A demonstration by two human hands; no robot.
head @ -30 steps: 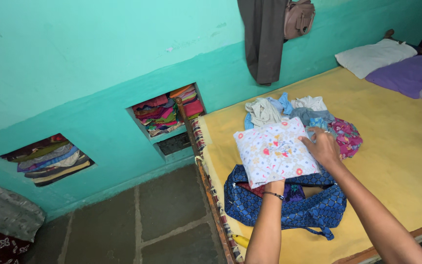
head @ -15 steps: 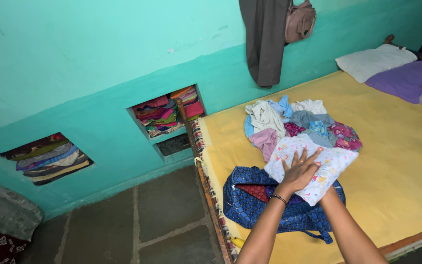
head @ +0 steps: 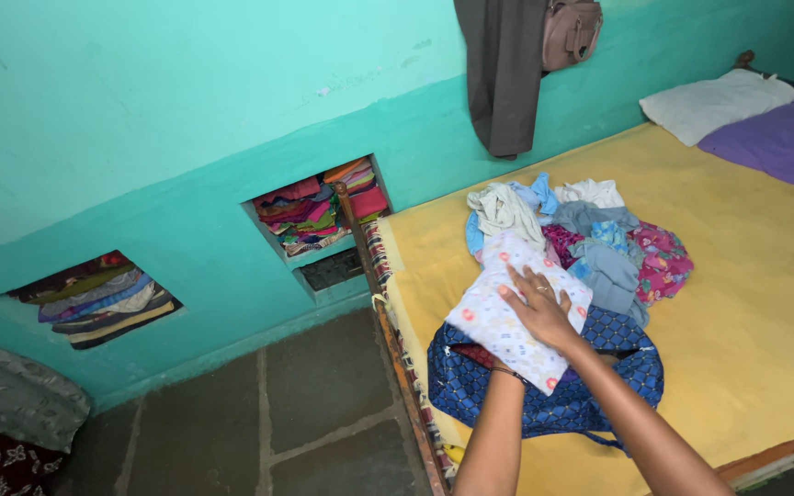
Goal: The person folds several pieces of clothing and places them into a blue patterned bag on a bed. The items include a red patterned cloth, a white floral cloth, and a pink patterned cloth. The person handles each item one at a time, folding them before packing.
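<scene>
Your right hand lies flat, fingers spread, on the folded white floral cloth at centre frame, over the open blue bag. Your left hand is hidden beneath. The heap of clothes behind it looks unpacked yet.

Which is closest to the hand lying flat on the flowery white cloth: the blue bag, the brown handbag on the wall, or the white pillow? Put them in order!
Measured from the hand on the folded cloth:
1. Blue bag, just below it, at the bed's near edge.
2. Brown handbag, hanging up on the green wall.
3. White pillow, at the bed's far right end.
</scene>
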